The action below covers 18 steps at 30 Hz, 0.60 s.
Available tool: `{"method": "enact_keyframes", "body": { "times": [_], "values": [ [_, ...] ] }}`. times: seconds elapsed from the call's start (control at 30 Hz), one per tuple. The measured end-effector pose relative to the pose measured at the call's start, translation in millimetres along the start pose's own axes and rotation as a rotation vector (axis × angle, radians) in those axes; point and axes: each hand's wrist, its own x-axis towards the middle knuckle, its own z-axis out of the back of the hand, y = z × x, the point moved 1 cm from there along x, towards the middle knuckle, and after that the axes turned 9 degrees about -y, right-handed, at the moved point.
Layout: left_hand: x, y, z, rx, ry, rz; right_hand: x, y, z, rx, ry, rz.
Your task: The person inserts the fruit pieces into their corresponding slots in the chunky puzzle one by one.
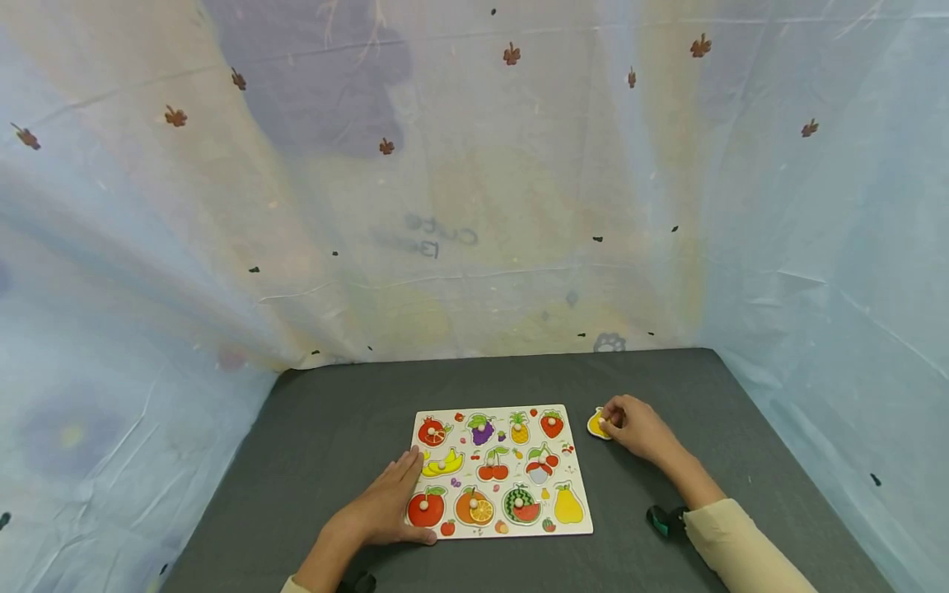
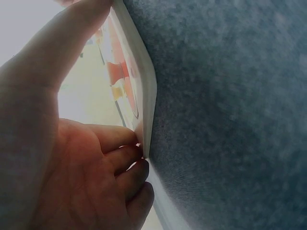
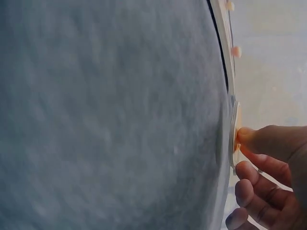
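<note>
A white wooden puzzle board (image 1: pixel 504 473) with printed fruits lies flat on the dark table. My left hand (image 1: pixel 385 500) is spread over its near left corner, fingers on the left edge and thumb along the near edge. In the left wrist view the fingertips (image 2: pixel 139 167) rest right at the board's side. To the right of the board, my right hand (image 1: pixel 641 430) pinches a yellow, pear-shaped puzzle piece (image 1: pixel 596 424) between thumb and fingers. In the right wrist view that piece (image 3: pixel 233 143) shows edge-on, close to the table; the fingers partly cover it.
Several fruit pieces with small knobs, such as the watermelon (image 1: pixel 522 504), sit in the board. The yellow pear picture (image 1: pixel 568 505) at its near right shows no knob. Dark grey cloth covers the table (image 1: pixel 348 436). Pale printed sheets (image 1: pixel 474 206) hang behind and on both sides.
</note>
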Motion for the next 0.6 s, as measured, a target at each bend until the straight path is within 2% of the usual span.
{"method": "enact_keyframes", "body": {
  "times": [0.37, 0.6],
  "values": [
    [1.3, 0.9, -0.9, 0.005, 0.007, 0.004, -13.6, 23.0, 0.0, 0.033, 0.015, 0.067],
    [0.2, -0.1, 0.1, 0.0, 0.002, -0.005, -22.7, 34.2, 1.6, 0.067, 0.015, 0.137]
  ]
}}
